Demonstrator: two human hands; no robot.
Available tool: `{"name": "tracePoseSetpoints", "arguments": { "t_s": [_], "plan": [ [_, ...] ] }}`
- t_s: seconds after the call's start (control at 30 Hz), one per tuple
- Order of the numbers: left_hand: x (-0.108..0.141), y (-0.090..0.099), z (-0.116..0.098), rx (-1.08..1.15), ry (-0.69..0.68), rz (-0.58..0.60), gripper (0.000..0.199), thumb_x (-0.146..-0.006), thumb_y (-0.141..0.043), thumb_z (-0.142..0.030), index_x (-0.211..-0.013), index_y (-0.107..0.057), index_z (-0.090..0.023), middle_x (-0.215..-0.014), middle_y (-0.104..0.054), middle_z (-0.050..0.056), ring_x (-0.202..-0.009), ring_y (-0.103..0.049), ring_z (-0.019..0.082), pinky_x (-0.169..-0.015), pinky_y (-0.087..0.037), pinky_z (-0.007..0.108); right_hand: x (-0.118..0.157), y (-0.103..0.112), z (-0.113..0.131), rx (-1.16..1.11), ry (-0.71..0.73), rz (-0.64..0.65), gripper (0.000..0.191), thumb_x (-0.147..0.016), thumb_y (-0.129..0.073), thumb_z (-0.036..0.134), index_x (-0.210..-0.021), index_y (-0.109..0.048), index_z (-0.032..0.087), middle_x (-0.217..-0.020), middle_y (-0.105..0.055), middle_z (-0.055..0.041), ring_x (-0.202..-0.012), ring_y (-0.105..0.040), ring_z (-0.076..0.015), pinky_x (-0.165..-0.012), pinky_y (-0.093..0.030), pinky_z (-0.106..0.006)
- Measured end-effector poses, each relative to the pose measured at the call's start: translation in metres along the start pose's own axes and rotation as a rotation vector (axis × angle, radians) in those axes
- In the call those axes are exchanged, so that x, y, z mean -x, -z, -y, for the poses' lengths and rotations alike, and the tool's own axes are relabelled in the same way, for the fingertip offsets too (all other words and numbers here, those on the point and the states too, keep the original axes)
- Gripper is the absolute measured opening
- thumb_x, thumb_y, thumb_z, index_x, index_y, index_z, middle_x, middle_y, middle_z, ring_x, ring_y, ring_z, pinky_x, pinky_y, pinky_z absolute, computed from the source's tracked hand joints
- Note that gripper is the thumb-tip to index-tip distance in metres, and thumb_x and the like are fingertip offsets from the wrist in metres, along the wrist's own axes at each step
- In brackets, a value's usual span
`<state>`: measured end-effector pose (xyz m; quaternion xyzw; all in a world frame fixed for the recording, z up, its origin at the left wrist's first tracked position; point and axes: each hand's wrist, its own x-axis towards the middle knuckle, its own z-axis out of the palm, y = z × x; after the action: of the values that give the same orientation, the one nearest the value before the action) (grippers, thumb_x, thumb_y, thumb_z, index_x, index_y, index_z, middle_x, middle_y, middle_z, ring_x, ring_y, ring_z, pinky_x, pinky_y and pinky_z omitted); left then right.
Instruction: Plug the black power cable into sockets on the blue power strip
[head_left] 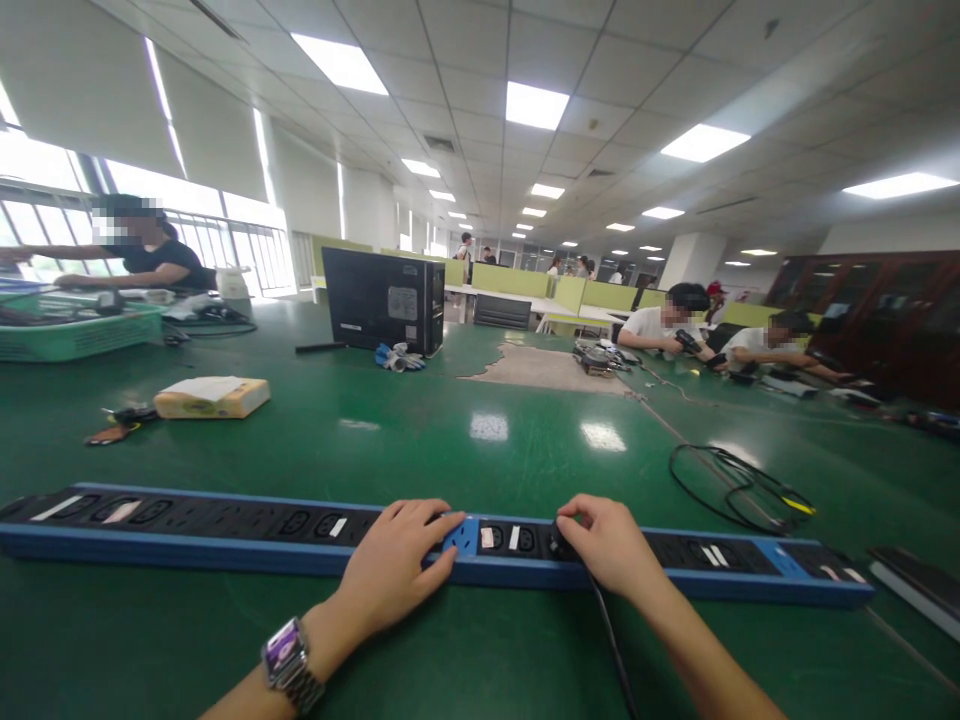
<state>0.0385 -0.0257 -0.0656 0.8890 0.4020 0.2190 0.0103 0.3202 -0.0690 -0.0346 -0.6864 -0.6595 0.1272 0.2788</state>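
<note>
A long blue and black power strip (480, 570) lies across the green table, with rows of sockets and several small white labels. My left hand (405, 560), below a wrist watch (286, 655), rests on the strip beside a blue socket section (460, 537), its fingers apart. Right of the white-labelled sockets, my right hand (607, 540) pinches a black plug (559, 541) against the strip's top. From the plug a black cable (613, 640) runs down toward the near table edge. How far the plug sits in a socket is hidden by the fingers.
Behind the strip are a tissue pack (213, 397), keys (124, 422), a black computer case (384, 300), gloves (400, 357) and a coiled black cable (739, 490). A green basket (82, 335) stands left, a dark flat object (919, 590) right. People sit at the table's far sides.
</note>
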Motion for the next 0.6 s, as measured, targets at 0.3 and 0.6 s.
{"name": "tracePoseSetpoints", "arguments": {
  "t_s": [0.3,0.6],
  "plan": [
    [0.0,-0.001,0.001,0.003,0.0,-0.012,0.038,-0.088,-0.05,-0.034,-0.124,-0.061,-0.03,-0.12,-0.064,0.005,-0.11,-0.056,0.026,-0.099,-0.041,0.045,-0.001,0.001,0.024,0.225,-0.06,0.0,0.018,-0.078,-0.052,0.026,-0.081,-0.069,0.022,-0.082,-0.073,-0.006,-0.081,-0.065,-0.0219,-0.068,-0.039,-0.028],
    [0.001,0.0,-0.001,0.01,0.013,-0.011,0.038,-0.087,-0.052,-0.032,-0.123,-0.062,-0.03,-0.119,-0.064,0.004,-0.109,-0.057,0.025,-0.099,-0.041,0.045,0.002,0.0,0.024,0.326,-0.075,0.023,0.02,-0.083,-0.049,0.028,-0.085,-0.068,0.022,-0.084,-0.072,-0.0071,-0.081,-0.066,-0.0227,-0.066,-0.04,-0.028]
  ]
}}
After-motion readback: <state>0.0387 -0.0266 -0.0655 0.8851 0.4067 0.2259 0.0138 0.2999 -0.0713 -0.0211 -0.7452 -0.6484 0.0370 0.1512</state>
